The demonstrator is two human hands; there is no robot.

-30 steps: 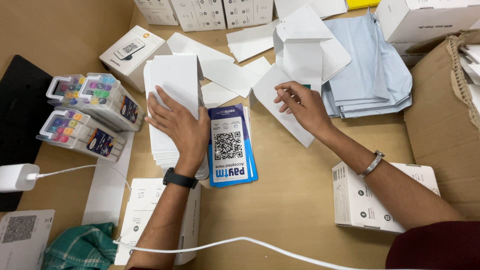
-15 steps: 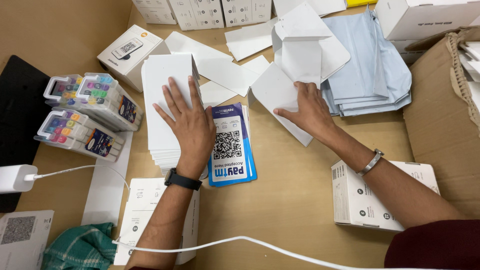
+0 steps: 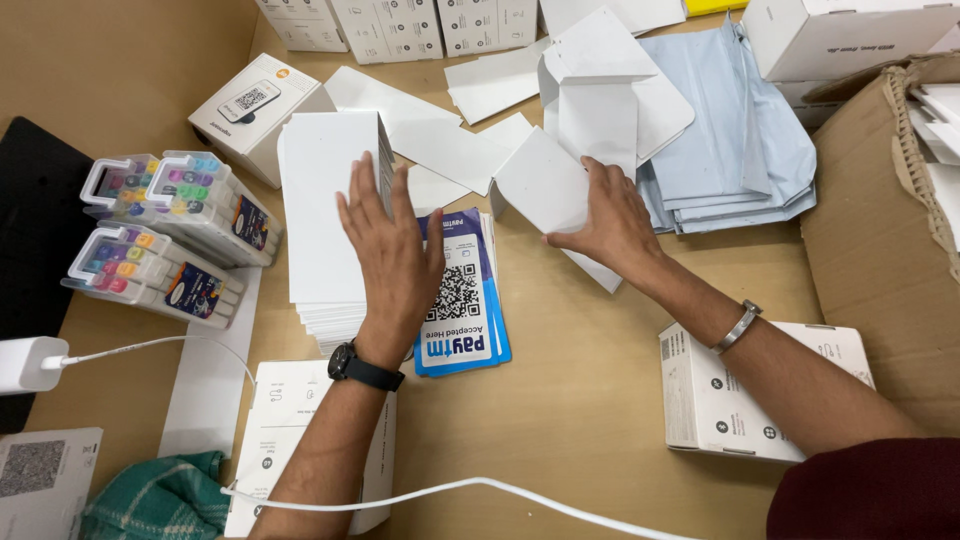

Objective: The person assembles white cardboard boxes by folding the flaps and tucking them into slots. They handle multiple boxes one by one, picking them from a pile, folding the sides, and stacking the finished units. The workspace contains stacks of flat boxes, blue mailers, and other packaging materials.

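Our left hand (image 3: pixel 390 250) lies flat and open, fingers spread, at the centre of the frame. Its palm and fingers rest on the right edge of a tall stack of white cards (image 3: pixel 325 215), and its heel overlaps the blue leaflets (image 3: pixel 465 300) that lie just beside the stack; it grips nothing. A black watch (image 3: pixel 365 368) sits on that wrist.

Our right hand (image 3: pixel 610 215) is right of centre, closed on a folded white sheet (image 3: pixel 548 185): the thumb lies on top and the fingers hold its right edge, so the sheet stands lifted and tilted off the table (image 3: pixel 580 400). A metal bangle (image 3: pixel 738 327) circles that wrist.

Behind the sheet, toward the upper middle, loose white flat cartons (image 3: pixel 600 60) lie scattered, and pale blue pouches (image 3: pixel 730 150) are piled just right of them. In the upper left stands a small white box (image 3: pixel 255 115), and below it, at the left edge, two clear cases of coloured markers (image 3: pixel 170 235) lie side by side, touching.

At the lower right a white box (image 3: pixel 720 400) lies under our forearm. A brown carton (image 3: pixel 880 230) fills the right edge. A white cable (image 3: pixel 480 487) runs across the bottom, over a printed white carton (image 3: pixel 275 440), and a green checked cloth (image 3: pixel 160 500) sits in the lower left corner beside a white charger (image 3: pixel 30 365).
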